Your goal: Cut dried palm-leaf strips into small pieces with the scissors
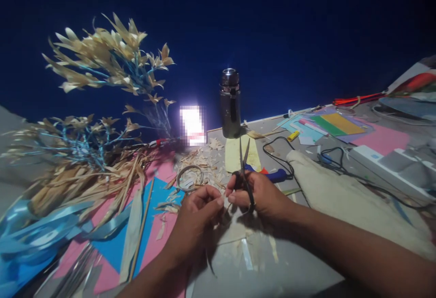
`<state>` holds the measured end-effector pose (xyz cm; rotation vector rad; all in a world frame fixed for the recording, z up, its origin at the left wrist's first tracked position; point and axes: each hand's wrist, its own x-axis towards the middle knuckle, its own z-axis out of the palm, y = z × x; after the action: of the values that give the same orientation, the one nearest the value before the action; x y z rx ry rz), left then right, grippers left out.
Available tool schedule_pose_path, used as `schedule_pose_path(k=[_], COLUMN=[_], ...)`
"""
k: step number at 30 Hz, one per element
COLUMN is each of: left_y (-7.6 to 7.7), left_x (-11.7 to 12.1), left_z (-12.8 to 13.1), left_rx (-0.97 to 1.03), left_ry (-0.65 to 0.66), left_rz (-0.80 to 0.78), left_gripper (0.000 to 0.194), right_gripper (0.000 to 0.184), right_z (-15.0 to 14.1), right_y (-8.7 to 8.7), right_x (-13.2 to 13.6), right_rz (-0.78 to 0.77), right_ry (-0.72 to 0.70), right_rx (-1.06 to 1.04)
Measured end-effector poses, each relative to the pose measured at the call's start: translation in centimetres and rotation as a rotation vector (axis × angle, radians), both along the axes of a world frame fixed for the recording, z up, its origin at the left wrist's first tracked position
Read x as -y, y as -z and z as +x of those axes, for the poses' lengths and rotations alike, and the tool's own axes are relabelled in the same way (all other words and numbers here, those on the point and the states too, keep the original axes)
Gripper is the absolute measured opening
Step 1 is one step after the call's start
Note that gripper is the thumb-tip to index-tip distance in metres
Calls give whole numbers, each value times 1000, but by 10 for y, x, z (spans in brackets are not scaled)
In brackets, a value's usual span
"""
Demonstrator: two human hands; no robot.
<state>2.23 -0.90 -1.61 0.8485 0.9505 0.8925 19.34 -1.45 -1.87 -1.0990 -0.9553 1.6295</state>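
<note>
My right hand [254, 193] is closed around a pair of dark-handled scissors [244, 161], their slightly parted blades pointing up and away from me. Close beside it, my left hand [202, 207] is closed in a pinch on a small pale piece of dried husk [224, 196]. The right thumb and fingertip come near that same piece, almost meeting the left fingertips; whether they touch it is hard to tell. Husk scraps [211, 171] are scattered beyond my hands, around a roll of tape [190, 178]. A blue-handled tool [277, 175] lies just past my right hand.
Dried-husk flowers on blue stems [112, 62] rise at left, above blue ribbon [37, 230] and pink paper [158, 234]. A flask [230, 107] stands behind yellow paper [235, 152]. A cream cloth [340, 193], black cable and white power strip [384, 171] lie right.
</note>
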Motion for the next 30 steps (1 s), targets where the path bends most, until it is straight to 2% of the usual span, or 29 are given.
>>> schedule_pose_path(k=[4, 7, 9, 11, 13, 15, 20, 30], left_y=[5, 8, 8, 6, 4, 3, 7, 17], left_x=[1, -1, -3, -5, -6, -5, -2, -5], left_z=[-4, -5, -4, -2, -1, 0, -2, -7], left_rx=[-134, -61, 113, 267, 322, 329, 315, 223], left_ry=[105, 195, 210, 166, 122, 132, 184, 283], left_rz=[44, 13, -17, -20, -13, -17, -53, -100], left_gripper=[25, 29, 31, 28, 24, 23, 27, 27], right_gripper=[40, 38, 36, 36, 35, 36, 39, 36], right_z=[7, 7, 5, 2, 0, -1, 2, 12], right_y=[-2, -2, -2, -2, 0, 2, 3, -8], right_x=[1, 3, 2, 1, -2, -3, -2, 1], right_rz=[69, 105, 97, 83, 84, 81, 74, 84], right_ry=[-106, -145, -90, 9, 87, 94, -3, -190], right_rx=[39, 43, -10, -77, -93, -66, -20, 63])
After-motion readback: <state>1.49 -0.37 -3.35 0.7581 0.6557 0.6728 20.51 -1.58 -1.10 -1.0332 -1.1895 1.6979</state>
